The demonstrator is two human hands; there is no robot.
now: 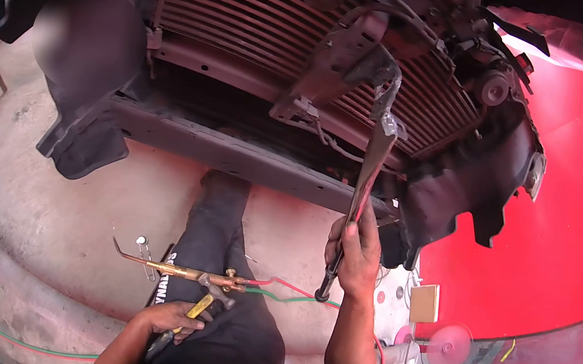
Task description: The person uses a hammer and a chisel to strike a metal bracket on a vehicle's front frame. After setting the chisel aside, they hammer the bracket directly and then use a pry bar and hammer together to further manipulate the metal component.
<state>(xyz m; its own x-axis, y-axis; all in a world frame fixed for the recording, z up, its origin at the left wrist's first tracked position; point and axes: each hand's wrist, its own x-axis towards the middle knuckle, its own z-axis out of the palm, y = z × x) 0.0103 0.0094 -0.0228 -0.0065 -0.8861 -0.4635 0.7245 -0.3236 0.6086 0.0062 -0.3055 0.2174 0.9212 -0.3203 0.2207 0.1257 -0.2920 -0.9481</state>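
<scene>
My left hand (175, 317) is closed round the yellow handle of a hammer (198, 304), low over my thigh with the hammer's head pointing up. My right hand (358, 255) grips a long dark metal bar (375, 162) near its lower part. Crumpled, silvery metal shows at the bar's upper end, which overlaps a bracket (356, 57) in front of the car's slatted grille (252, 7). A brass gas torch (193, 274) with a bent tip lies across my leg, just beyond the hammer.
The car's dark lower crossbar (233, 160) runs above my outstretched leg. Red and green hoses (280, 293) trail from the torch. A small metal tool (148, 254) lies on the concrete floor (123, 207). At the right are a tan box (424, 303) and a red surface (553, 205).
</scene>
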